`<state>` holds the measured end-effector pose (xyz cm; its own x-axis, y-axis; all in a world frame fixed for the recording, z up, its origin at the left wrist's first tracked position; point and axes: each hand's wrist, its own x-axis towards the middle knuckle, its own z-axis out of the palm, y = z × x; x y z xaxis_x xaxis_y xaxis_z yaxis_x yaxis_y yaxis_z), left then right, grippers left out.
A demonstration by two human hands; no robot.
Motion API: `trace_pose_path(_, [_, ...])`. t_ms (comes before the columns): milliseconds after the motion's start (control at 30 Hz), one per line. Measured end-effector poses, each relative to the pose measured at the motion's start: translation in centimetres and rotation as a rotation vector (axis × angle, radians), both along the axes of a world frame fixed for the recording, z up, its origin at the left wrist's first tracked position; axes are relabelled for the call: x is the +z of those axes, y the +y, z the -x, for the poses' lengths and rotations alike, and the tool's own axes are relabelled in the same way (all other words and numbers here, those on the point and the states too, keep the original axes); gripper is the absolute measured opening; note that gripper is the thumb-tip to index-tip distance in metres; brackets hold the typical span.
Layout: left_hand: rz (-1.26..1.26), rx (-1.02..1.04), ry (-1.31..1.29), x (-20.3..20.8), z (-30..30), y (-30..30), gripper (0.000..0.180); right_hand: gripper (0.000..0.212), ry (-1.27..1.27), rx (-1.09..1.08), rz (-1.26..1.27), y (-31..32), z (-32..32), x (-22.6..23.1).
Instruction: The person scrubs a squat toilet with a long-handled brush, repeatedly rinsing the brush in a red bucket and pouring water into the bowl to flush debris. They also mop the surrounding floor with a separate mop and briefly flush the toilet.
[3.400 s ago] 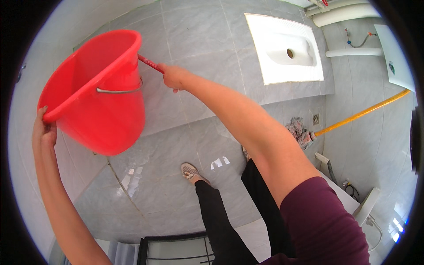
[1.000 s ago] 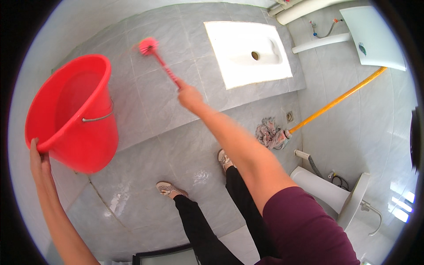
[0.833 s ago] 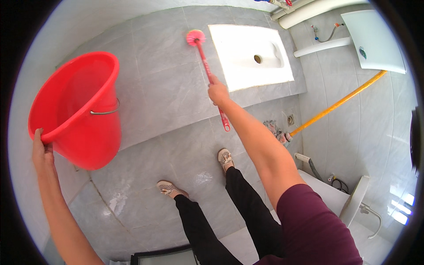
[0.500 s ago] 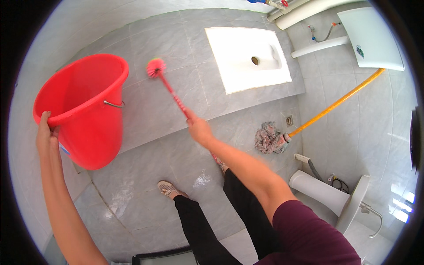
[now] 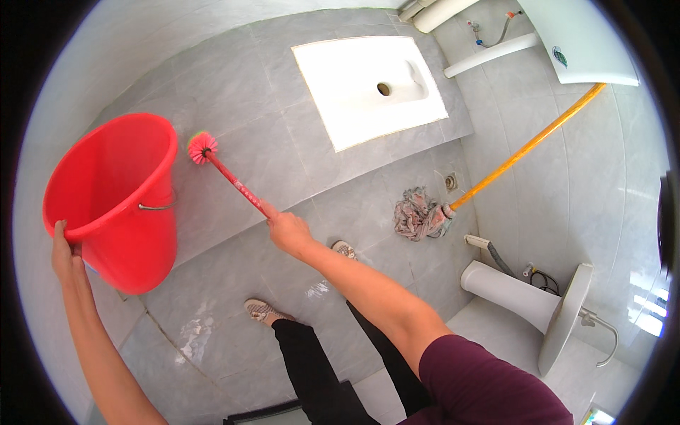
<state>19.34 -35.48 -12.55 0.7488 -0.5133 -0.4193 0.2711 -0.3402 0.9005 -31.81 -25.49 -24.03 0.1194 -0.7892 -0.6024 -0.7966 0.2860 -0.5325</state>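
At the left, my left hand (image 5: 65,256) grips the rim of a large red plastic bucket (image 5: 142,244), which is tilted with its mouth toward me. Its metal handle (image 5: 156,207) hangs against the side, and what is inside the bucket cannot be made out. My right hand (image 5: 289,232) is closed around the handle end of a toilet brush (image 5: 237,185) with a red stem. The round pink brush head, tinged green at its far edge, is close to the bucket's right side, over the grey tiled step (image 5: 241,127).
A white squat toilet (image 5: 354,85) is set into the raised step. A mop (image 5: 421,214) with a yellow pole leans at the right, near a floor drain (image 5: 451,183). A white cistern (image 5: 588,42) hangs above; a pedestal washbasin (image 5: 567,319) stands lower right.
My right hand has moved left and toward me, bringing the brush head nearer the bucket. In the picture, the bucket sits slightly lower and further left, while the whole view has shifted.
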Motion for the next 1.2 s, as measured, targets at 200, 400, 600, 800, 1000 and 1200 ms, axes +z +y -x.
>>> trace_pose_path(200, [-0.011, 0.050, -0.058, 0.6, -1.5, 2.7, 0.030, 0.052, -0.023, -0.018, -0.014, 1.6, 1.2, 0.4])
trace_pose_path(400, [-0.012, 0.048, -0.065, 0.3, -0.2, 5.4, 0.029, 0.054, -0.046, -0.054, -0.019, 3.5, 2.3, 0.3])
trace_pose_path(600, [0.018, 0.099, -0.043, 0.2, -0.2, 7.0, 0.027, 0.054, 0.002, -0.017, -0.072, 3.5, 2.8, 1.5])
trace_pose_path(800, [0.087, 0.118, 0.068, -1.9, -1.6, 7.9, 0.026, 0.055, 0.024, -0.008, -0.078, 4.3, 4.0, 1.4])
trace_pose_path(1000, [0.044, 0.102, 0.085, -2.1, -4.2, 8.6, 0.025, 0.054, 0.043, 0.027, -0.098, 3.8, 3.6, 2.0])
trace_pose_path(1200, [0.052, 0.163, 0.049, -1.8, -2.9, 9.0, 0.026, 0.053, 0.031, 0.025, -0.104, 3.4, 4.1, 1.9])
